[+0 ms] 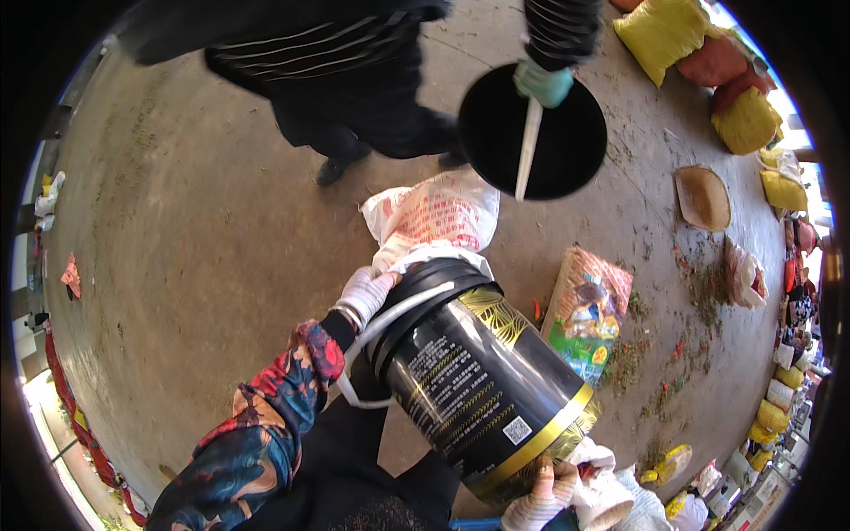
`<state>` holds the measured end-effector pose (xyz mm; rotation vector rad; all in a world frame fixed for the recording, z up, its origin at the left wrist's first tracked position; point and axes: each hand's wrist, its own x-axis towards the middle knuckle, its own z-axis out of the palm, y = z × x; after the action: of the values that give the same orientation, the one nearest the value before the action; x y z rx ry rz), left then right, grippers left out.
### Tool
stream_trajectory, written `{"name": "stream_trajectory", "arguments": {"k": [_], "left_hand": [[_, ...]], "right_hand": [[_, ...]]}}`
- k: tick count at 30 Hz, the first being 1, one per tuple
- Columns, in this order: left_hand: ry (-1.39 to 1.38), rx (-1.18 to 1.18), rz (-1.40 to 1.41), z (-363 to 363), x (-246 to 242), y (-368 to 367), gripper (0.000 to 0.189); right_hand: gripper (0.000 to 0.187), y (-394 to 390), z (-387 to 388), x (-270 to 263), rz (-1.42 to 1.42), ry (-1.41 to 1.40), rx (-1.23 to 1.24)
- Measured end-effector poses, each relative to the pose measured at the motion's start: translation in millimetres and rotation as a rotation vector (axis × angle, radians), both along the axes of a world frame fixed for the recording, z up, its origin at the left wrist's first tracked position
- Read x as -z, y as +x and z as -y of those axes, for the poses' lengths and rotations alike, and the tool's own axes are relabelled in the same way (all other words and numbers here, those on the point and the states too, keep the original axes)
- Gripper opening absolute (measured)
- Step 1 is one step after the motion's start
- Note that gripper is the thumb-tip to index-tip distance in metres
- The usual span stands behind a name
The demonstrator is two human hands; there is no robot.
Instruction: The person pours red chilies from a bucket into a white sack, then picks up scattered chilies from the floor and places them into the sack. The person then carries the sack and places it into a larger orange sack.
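A black plastic bucket [488, 378] with gold bands and printed writing lies tilted before me, its mouth pointing up and left. Gloved in striped knit, my left hand [366, 295] grips the bucket's rim beside the edge of a white woven sack [438, 209] with red print. That sack's mouth meets the bucket's mouth, and the bucket's inside is hidden. The white handle [388, 318] hangs down past my left wrist. At the bucket's base, my right hand [544, 494], in a similar glove, holds the gold-banded bottom edge.
Opposite, a person in dark clothes holds another black bucket [491, 146] by its pale handle [529, 149] with a gloved hand [544, 83]. A printed bag [591, 308] lies at right. Beyond are a woven scoop basket [702, 199], plant scraps [704, 299] and yellow sacks [664, 33].
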<state>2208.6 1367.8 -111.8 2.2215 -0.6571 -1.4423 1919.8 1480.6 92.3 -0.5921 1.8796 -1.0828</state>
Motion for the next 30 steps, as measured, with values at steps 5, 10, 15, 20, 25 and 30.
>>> {"name": "stream_trajectory", "arguments": {"k": [5, 10, 15, 20, 25, 30], "left_hand": [[0.038, -0.024, -0.048, 1.2, 0.7, -5.3, 0.031], [-0.016, -0.063, -0.119, 1.1, 16.1, -5.6, 0.021], [-0.095, 0.168, 0.065, 2.5, 21.1, -0.4, 0.036], [-0.062, 0.299, -0.159, -7.8, 4.1, -1.5, 0.047], [0.016, 0.219, -0.080, -8.1, -0.2, -9.0, 0.044], [-0.021, 0.196, 0.028, -9.5, 20.4, -5.0, 0.039]], "right_hand": [[0.015, 1.7, -5.7, 0.4, -0.126, 0.007, 0.067], [0.021, -8.2, -10.6, 6.3, -0.198, 0.032, 0.057], [0.016, -11.5, -18.0, 13.6, -0.176, -0.088, 0.155], [0.016, -18.7, -25.6, 26.6, -0.192, -0.054, 0.159], [0.016, -27.0, -27.9, 31.3, -0.262, -0.025, 0.096], [0.017, -27.8, -28.3, 15.5, -0.172, -0.022, 0.082]]}}
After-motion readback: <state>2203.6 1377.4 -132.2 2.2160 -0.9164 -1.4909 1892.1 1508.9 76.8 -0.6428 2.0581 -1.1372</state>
